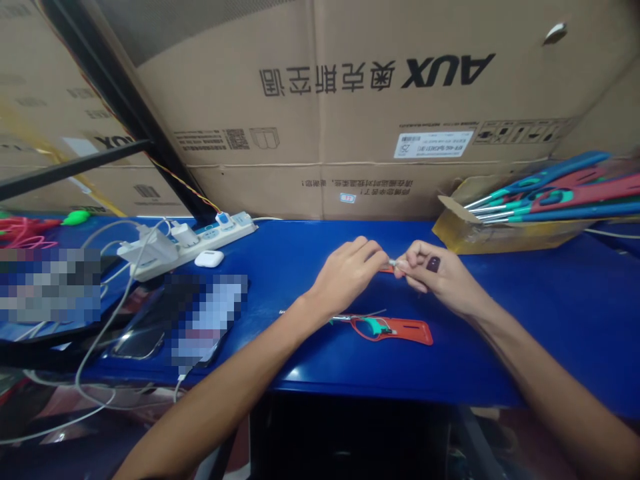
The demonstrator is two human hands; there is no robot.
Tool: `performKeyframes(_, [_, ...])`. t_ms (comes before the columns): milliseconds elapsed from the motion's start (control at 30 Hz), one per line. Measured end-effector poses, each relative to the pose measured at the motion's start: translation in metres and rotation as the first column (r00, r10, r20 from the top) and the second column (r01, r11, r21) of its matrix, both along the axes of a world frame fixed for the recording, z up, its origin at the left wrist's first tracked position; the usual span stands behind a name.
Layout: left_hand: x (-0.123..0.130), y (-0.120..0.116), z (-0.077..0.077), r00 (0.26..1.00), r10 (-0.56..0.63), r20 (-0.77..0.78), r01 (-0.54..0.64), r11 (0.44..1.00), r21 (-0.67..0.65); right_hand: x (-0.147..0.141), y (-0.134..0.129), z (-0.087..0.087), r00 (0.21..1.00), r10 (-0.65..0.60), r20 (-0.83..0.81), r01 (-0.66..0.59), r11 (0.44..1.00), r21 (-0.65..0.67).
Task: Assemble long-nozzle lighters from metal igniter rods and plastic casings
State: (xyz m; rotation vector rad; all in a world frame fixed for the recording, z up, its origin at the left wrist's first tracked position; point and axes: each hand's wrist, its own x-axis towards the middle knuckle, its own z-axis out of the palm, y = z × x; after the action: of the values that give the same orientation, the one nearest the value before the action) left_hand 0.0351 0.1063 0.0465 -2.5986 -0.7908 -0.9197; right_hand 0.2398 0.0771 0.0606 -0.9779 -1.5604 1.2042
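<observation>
My left hand [351, 272] and my right hand [434, 273] meet above the blue tabletop, fingers of both pinched closed on a small grey part [393, 263] whose kind is too small to make out. A dark, shiny, rounded object [433, 265] shows at my right hand's fingers. Just below the pinch, an orange piece [386, 269] is mostly hidden by my hands. Nearer to me lies an opened long-nosed lighter [417, 331], with an orange handle shell, green inner parts and a thin wire; my left wrist partly covers its metal tube.
At the back right, a cardboard box [520, 239] holds several long-nosed lighters [560, 190]. Leftward are a power strip [220, 233] with chargers, a white earbud case [209, 259], phones [210, 320] and loose cables. Large cartons [320, 113] wall off the back of the blue table [320, 370].
</observation>
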Motion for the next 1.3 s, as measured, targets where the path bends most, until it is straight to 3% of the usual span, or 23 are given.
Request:
performKeyframes(100, [-0.002,0.003,0.003,0.997,-0.013,0.078,0.015,1.000,-0.013,0.009,0.000,0.006,0.999,0.010,0.048,-0.008,0.999,-0.038])
performKeyframes(200, [-0.005,0.003,0.007,0.966,-0.079,0.245,0.103,0.991,-0.088,0.017,0.001,0.010,0.996,0.012,0.093,-0.008,0.999,-0.037])
performKeyframes(367, [-0.004,-0.004,0.010,0.860,-0.182,0.476,0.283,0.947,-0.150,0.012,-0.001,0.008,0.978,-0.081,0.194,0.059,0.991,0.120])
performKeyframes(467, [0.001,-0.013,0.013,0.826,-0.164,0.540,0.315,0.928,-0.200,0.002,-0.005,0.006,0.967,-0.155,0.204,0.107,0.968,0.227])
performKeyframes(600, [0.008,-0.023,0.020,0.783,-0.106,0.613,0.334,0.903,-0.271,-0.008,-0.010,0.006,0.973,-0.196,0.122,0.161,0.955,0.249])
performKeyframes(700, [0.009,-0.029,0.023,0.726,-0.094,0.682,0.395,0.868,-0.301,-0.013,-0.019,0.007,0.956,-0.263,0.129,0.205,0.915,0.348])
performKeyframes(800, [-0.001,-0.041,0.021,0.752,-0.092,0.652,0.432,0.816,-0.384,-0.014,-0.037,0.007,0.921,-0.318,0.226,0.184,0.865,0.467])
performKeyframes(900, [-0.022,-0.058,0.007,0.851,-0.053,0.522,0.367,0.770,-0.521,-0.009,-0.061,-0.004,0.889,-0.323,0.325,0.099,0.827,0.553])
performKeyframes(1000, [-0.045,-0.072,-0.013,0.924,0.084,0.374,0.153,0.814,-0.560,-0.004,-0.081,-0.026,0.851,-0.365,0.378,0.086,0.806,0.586])
performKeyframes(1067, [-0.056,-0.077,-0.025,0.957,0.114,0.265,0.061,0.818,-0.572,-0.002,-0.089,-0.041,0.827,-0.390,0.404,0.098,0.808,0.581])
performKeyframes(1167, [-0.064,-0.082,-0.035,0.979,0.130,0.156,-0.023,0.834,-0.551,-0.002,-0.093,-0.058,0.798,-0.360,0.483,0.025,0.821,0.571])
performKeyframes(1300, [-0.064,-0.083,-0.038,0.982,0.148,0.115,-0.066,0.848,-0.526,-0.004,-0.092,-0.064,0.750,-0.342,0.566,-0.082,0.801,0.593])
